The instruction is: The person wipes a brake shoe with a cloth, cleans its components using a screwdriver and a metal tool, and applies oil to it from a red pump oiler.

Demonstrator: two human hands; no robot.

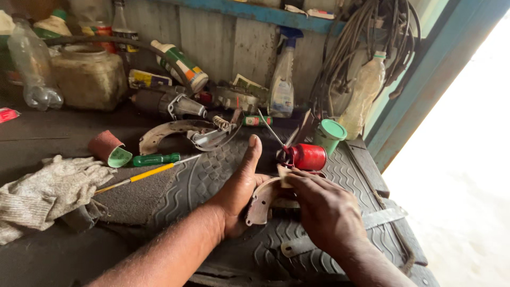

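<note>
- While the left hand cradles a curved brake shoe from beneath, thumb raised, its arc runs toward the right hand.
- That hand pinches a small pale piece at the shoe's upper end.
- Just beyond both: a red oil can.

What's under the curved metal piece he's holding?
Under the curved metal piece lies a black ribbed tyre tread on the bench. The left hand and right hand cover part of the piece and whatever lies beneath them.
</note>
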